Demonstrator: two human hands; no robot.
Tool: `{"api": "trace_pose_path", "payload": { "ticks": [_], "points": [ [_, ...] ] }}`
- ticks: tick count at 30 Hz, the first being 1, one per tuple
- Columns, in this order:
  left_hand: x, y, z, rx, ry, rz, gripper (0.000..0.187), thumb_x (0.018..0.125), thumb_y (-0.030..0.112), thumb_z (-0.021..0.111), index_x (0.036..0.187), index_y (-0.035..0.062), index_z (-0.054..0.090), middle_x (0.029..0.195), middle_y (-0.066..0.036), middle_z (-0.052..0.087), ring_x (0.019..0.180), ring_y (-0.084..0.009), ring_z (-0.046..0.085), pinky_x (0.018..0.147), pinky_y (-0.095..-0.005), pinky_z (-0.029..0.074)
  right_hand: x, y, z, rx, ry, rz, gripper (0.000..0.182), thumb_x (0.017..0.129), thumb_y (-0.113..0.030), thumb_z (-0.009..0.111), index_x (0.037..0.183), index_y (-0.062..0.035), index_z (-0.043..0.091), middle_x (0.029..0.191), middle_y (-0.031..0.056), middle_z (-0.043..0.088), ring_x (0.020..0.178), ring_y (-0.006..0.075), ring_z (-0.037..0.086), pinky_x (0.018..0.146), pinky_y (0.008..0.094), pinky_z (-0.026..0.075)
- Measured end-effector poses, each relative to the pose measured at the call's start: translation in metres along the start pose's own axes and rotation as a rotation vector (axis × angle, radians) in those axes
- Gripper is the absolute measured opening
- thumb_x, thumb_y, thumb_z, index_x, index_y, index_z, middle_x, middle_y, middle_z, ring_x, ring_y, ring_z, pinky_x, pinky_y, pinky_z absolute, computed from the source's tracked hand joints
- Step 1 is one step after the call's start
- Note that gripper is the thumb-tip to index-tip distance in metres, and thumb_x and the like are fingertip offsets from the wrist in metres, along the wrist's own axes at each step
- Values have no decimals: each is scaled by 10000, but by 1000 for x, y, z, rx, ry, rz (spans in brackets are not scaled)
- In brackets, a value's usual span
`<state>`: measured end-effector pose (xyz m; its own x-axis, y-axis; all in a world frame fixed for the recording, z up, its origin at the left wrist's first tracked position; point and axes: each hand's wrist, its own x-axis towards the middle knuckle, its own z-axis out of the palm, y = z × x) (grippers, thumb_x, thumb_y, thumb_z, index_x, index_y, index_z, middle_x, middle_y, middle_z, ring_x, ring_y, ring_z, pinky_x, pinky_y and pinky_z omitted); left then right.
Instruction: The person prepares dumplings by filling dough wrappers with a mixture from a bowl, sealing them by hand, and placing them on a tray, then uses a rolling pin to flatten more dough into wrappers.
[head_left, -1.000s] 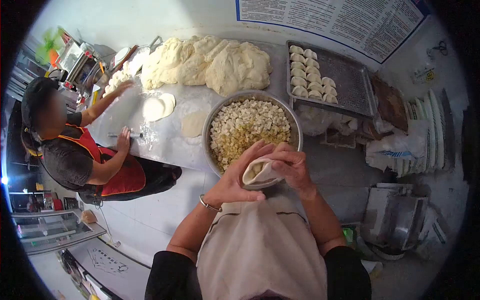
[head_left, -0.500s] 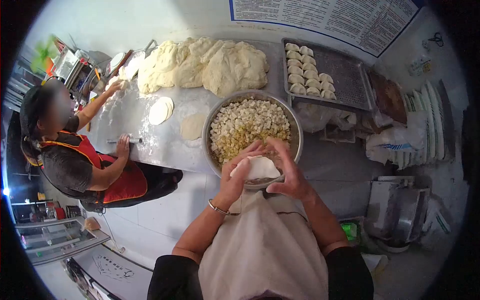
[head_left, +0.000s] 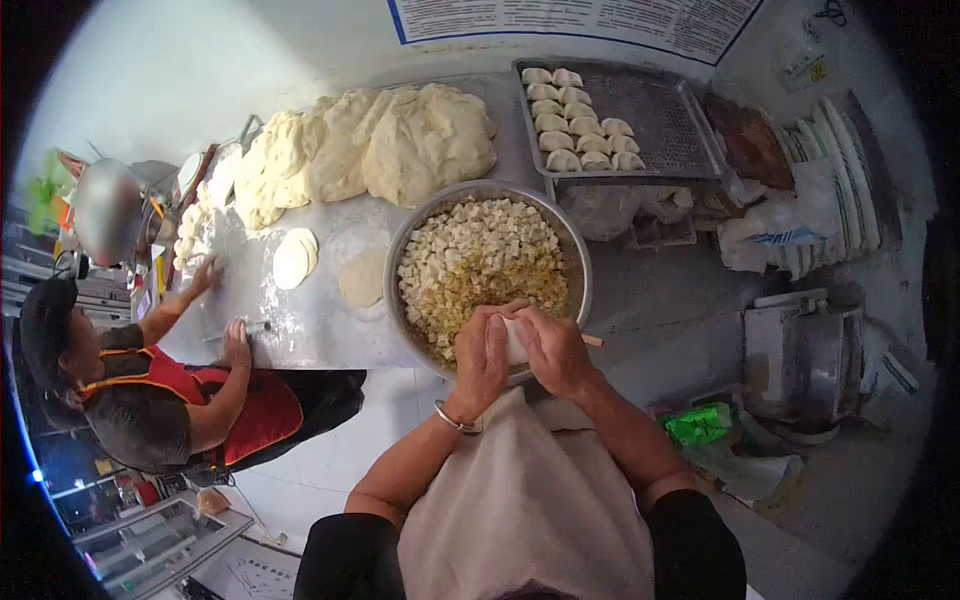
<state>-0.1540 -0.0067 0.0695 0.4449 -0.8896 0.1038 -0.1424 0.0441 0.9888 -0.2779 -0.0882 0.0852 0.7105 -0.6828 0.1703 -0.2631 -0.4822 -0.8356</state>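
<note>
A white dough dumpling (head_left: 516,342) sits between my two hands over the near rim of the metal bowl (head_left: 399,328). My left hand (head_left: 483,358) is closed on its left side, and my right hand (head_left: 560,358) presses it from the right. The fingertips meet at the top and hide much of the dough. Below them, the bowl holds pale diced cubes and a yellowish chopped filling (head_left: 505,275). A light wooden handle end (head_left: 593,341) pokes out beside my right hand.
Left of the bowl lie a flat dough round (head_left: 362,278), stacked wrappers (head_left: 295,258) and a large dough mass (head_left: 370,145). Several dumplings line a perforated tray (head_left: 660,125) at the back right. A co-worker (head_left: 150,400) at the left has one hand by a rolling pin (head_left: 258,326).
My right hand, spread beside the dumpling before, has closed in against it, and both hands now squeeze it together. The view has shifted. The co-worker's far hand has drawn back from the dough pieces.
</note>
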Motion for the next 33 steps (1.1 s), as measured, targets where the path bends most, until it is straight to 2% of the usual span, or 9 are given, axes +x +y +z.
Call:
{"api": "trace_pose_path", "payload": {
  "ticks": [3,8,12,14,18,20,23,25,33],
  "points": [
    [12,1,20,186,76,13,219,1045,158,374,1046,3,528,967,-206,682,817,-328,667,731,-407,509,6,17,2,-101,66,-51,132,980,-114,524,993,-3,594,763,176,629,648,356,640,563,392,476],
    [42,-29,58,421,145,139,215,1043,169,374,1021,3,508,817,-212,614,742,-378,629,650,-426,476,27,64,-18,-118,74,-133,128,981,-127,541,994,-11,593,733,171,617,618,355,635,555,409,477],
    [91,-41,85,57,17,-189,272,1034,245,421,1147,7,486,1052,-200,588,1006,-342,599,840,-412,461,63,107,-60,-65,-93,-12,269,976,-233,583,1126,-12,557,802,176,637,714,314,671,622,429,505],
    [128,-27,98,-125,-20,-303,371,1022,272,458,1281,6,460,1260,-207,536,1216,-330,525,1001,-409,411,84,137,-77,424,-192,181,387,951,-245,635,1238,-8,527,943,172,658,834,271,682,704,408,532],
    [169,-14,110,-36,-3,-105,631,978,239,537,1505,10,275,1515,-201,324,1447,-307,259,1186,-382,171,120,212,-104,927,-309,410,579,918,-192,688,1419,-30,448,1250,70,592,1103,163,591,906,322,517],
    [173,-5,102,-40,59,-169,619,969,214,544,1489,-4,289,1507,-195,338,1434,-299,284,1182,-396,191,166,252,-141,942,-211,428,567,911,-168,693,1415,-44,465,1287,78,585,1101,165,596,923,316,515],
    [153,-13,80,-4,237,-229,553,959,144,548,1453,-8,349,1461,-175,415,1379,-283,375,1157,-419,260,253,332,-186,536,160,278,473,858,-139,722,1300,-42,583,1244,122,616,1101,221,614,910,339,522],
    [134,-30,59,42,405,-280,483,961,104,538,1416,6,408,1396,-154,492,1311,-272,459,1113,-410,338,303,379,-216,95,210,218,464,820,-121,720,1272,-79,619,1201,120,644,1051,249,645,875,330,530],
    [43,-43,-12,127,920,-385,427,972,170,591,1345,18,450,1272,-119,553,1143,-189,539,948,-322,464,378,480,-215,-199,26,313,455,779,-199,735,1226,-150,669,1196,126,673,1078,311,648,931,427,510]
  ]
}}
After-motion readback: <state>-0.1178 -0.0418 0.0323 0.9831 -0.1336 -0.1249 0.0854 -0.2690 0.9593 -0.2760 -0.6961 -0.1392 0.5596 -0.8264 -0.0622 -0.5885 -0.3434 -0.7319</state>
